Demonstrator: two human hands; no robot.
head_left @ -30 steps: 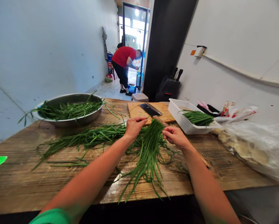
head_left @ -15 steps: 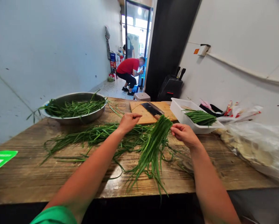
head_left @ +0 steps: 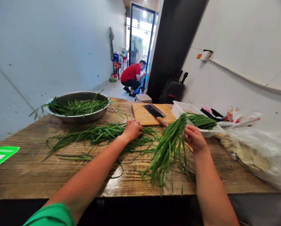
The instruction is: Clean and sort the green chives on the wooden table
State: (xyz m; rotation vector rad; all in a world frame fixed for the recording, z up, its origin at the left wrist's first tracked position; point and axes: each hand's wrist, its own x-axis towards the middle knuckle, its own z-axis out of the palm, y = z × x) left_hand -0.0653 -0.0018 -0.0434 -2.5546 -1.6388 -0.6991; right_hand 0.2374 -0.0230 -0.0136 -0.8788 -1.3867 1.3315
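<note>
My right hand (head_left: 194, 136) is closed on a bunch of garlic chives (head_left: 167, 150), held by its cut ends. The long green leaves hang down to the left over the table. My left hand (head_left: 132, 129) rests on the loose pile of garlic chives (head_left: 103, 133), fingers curled into the leaves; its fingertips are partly hidden. Behind the hands, a cleaver (head_left: 154, 110) lies on a wooden cutting board (head_left: 140, 116), its handle pointing toward the bunch. Right of the board, a white plastic tub (head_left: 178, 109) holds more chives (head_left: 200, 121).
A steel basin (head_left: 81, 118) of chives stands at the back left of the wooden table (head_left: 32, 169). A clear plastic bag (head_left: 251, 153) of pale pieces lies at the right. A green card (head_left: 4, 155) is at the left edge. One person in red (head_left: 131, 73) squats by the door.
My left hand has come down to the right onto the pile. My right hand has carried its bunch rightward, nearer the tub. The view has shifted slightly.
</note>
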